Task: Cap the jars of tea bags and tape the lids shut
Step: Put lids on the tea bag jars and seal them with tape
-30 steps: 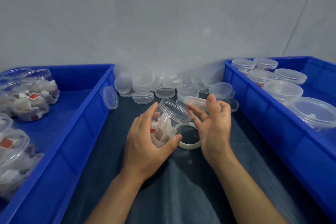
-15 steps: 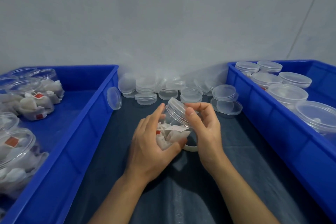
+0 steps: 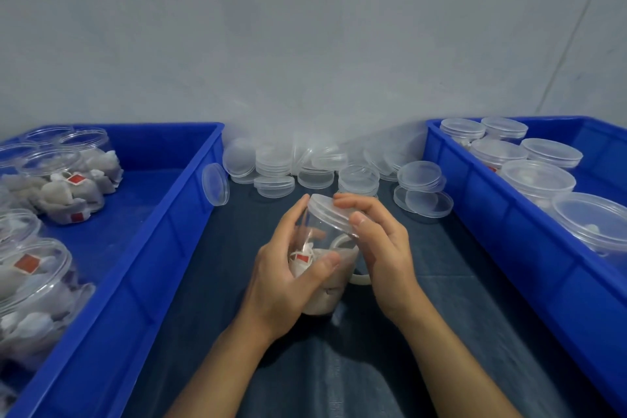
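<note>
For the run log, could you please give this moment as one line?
left hand: holds jar | right hand: seats lid | tape roll: untouched

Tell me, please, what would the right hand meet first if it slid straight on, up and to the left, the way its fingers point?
Its fingers already touch the lid on the held jar; nothing lies between.

Jar (image 3: 325, 241) clear glossy plastic (lid (image 3: 330, 210) frosted); bins (image 3: 163, 231) glossy plastic.

Clear jar (image 3: 325, 248) of tea bags (image 3: 334, 260), tilted, translucent lid (image 3: 330, 210) seated on top.
</note>
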